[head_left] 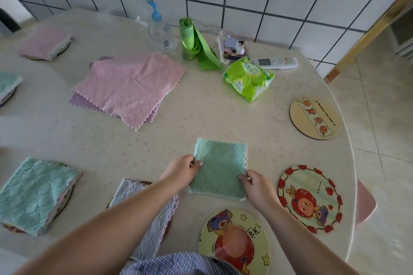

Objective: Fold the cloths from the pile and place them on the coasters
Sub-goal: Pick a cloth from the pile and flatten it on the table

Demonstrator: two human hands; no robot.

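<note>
Hands (220,176) pinch folded green cloth (220,168) between them.

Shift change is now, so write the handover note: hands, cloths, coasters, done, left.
Left hand and right hand each pinch a side edge of the folded green cloth, lying on the table, not on a coaster.
Done: folded cloths cover the coasters on the left, including the teal cloth and the blue-grey cloth.
Left: three bare coasters on the right: near coaster, red-rimmed coaster, far coaster. The pink pile waits unfolded.
</note>
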